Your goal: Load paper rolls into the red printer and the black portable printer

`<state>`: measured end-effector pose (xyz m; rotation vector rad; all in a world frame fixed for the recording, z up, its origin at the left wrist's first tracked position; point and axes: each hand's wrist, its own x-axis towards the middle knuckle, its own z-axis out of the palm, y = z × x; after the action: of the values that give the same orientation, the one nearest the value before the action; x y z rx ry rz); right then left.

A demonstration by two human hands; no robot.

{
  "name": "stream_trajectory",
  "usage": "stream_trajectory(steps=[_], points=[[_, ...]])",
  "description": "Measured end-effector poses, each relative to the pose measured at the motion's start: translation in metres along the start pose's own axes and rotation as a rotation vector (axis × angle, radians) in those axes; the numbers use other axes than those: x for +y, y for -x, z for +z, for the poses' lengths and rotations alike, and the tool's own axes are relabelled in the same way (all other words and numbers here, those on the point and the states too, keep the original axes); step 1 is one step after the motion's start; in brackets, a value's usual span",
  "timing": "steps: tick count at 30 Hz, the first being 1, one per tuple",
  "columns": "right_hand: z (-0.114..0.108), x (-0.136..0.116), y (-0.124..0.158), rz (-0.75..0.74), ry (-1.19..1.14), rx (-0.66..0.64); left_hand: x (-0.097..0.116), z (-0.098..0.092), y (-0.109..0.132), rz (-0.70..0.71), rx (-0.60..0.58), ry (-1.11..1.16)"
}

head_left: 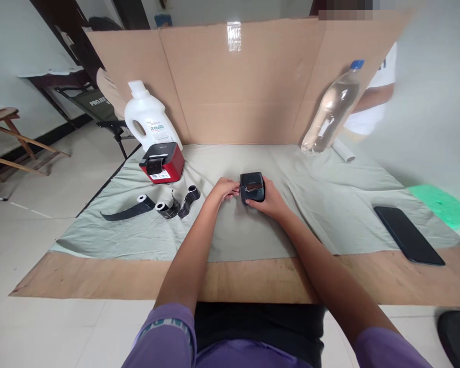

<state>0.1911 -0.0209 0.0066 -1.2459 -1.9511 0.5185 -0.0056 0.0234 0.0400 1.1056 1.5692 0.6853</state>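
Observation:
A small black portable printer (252, 187) stands on the cloth in front of me, with a brownish slot across its top face. My right hand (270, 199) is closed around its right side, the thumb along the near edge. On the other side, the fingers of my left hand (227, 189) are curled together against the printer's left edge; what the fingertips do there is partly hidden. To the left lie several black paper rolls with white cores, among them a partly unrolled one (136, 208), a second (167, 207) and a third (189, 200).
A red and black printer (163, 163) stands back left before a white jug (151, 115). A clear bottle (331, 112) leans against the cardboard screen (241, 87). Beside it lies a white tube (343, 151). A black phone (408, 235) lies right.

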Motion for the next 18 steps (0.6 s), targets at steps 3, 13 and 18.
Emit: stream_trajectory(steps=[3, 13, 18], points=[[0.002, 0.000, 0.000, -0.005, 0.026, 0.013, 0.001, 0.001, 0.003, -0.005, 0.013, -0.006], [0.003, 0.006, 0.000, 0.014, 0.088, 0.031, -0.006, -0.008, 0.001, 0.052, -0.050, 0.044], [0.003, 0.008, -0.001, 0.017, 0.075, 0.031, -0.008, -0.008, -0.003, 0.143, -0.059, 0.109]])
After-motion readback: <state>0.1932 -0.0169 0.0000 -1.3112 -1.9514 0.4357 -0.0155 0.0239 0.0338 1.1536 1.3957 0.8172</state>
